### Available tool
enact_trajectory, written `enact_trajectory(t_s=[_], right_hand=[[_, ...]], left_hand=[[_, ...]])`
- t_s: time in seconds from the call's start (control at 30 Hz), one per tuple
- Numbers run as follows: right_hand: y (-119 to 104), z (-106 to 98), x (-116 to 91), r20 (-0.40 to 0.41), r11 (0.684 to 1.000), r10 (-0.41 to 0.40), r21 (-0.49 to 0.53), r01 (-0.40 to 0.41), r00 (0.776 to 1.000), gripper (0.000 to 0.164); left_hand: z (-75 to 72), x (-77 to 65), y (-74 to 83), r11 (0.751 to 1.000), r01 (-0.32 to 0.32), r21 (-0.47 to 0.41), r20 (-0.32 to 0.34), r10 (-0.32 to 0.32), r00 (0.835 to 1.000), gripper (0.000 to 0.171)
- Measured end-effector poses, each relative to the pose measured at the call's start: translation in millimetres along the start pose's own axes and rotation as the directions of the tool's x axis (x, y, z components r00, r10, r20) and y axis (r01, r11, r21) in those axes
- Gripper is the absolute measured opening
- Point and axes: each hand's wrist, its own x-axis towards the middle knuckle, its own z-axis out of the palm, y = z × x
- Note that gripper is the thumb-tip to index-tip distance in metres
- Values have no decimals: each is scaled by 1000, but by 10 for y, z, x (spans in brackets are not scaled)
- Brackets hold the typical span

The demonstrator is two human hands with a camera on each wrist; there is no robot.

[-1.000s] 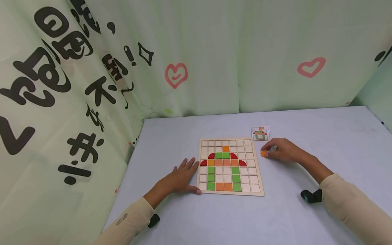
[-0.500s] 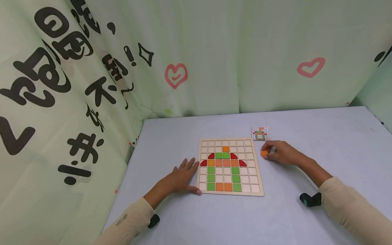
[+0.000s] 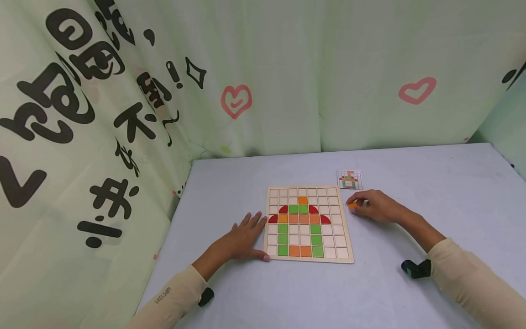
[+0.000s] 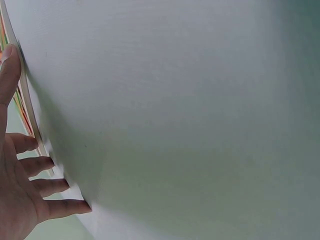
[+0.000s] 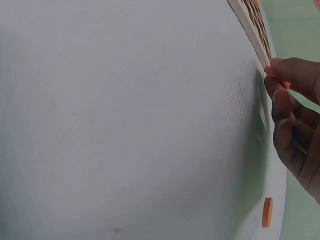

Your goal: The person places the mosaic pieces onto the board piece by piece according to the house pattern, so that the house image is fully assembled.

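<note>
A wooden grid board (image 3: 345,251) lies on the table, with green and orange squares and red quarter-round pieces set in its cells. My left hand (image 3: 242,238) rests spread along the board's left edge; in the left wrist view its thumb (image 4: 10,70) lies against the edge. Just off the board's right edge, my right hand (image 3: 376,204) pinches a small orange piece (image 3: 352,206). The right wrist view shows this orange piece (image 5: 277,77) between thumb and fingertips, close to the board's corner (image 5: 255,37).
A small picture card (image 3: 350,179) with a similar coloured pattern lies beyond the board's top right corner. In the right wrist view another orange piece (image 5: 267,212) is on the table (image 5: 125,125). A pale green curtain (image 3: 279,128) hangs behind the table.
My right hand has shifted slightly left and lower in the head view, bringing the orange piece a little closer to the board. My left hand and the board have stayed in place.
</note>
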Motion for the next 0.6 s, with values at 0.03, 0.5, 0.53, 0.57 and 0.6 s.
enact_trajectory(t_s=[0.03, 0.5, 0.53, 0.57, 0.6], right_hand=[[2, -3, 6, 3, 1000, 0, 12, 0, 1000, 27], [-81, -32, 138, 72, 980, 4, 198, -18, 997, 34], [-94, -32, 151, 79, 979, -3, 205, -13, 997, 34], [-106, -32, 166, 86, 978, -8, 210, -10, 996, 34], [-119, -30, 181, 90, 977, -12, 215, -8, 996, 34]], left_hand=[[1, 1, -1, 1000, 0, 0, -1, 0, 1000, 114], [1, -4, -4, 1000, 0, 14, -1, 0, 1000, 114], [3, -2, -5, 1000, 0, 17, -1, 0, 1000, 115], [4, 0, -6, 1000, 0, 20, -2, 0, 1000, 115], [4, 1, -6, 1000, 0, 21, -3, 0, 1000, 115]])
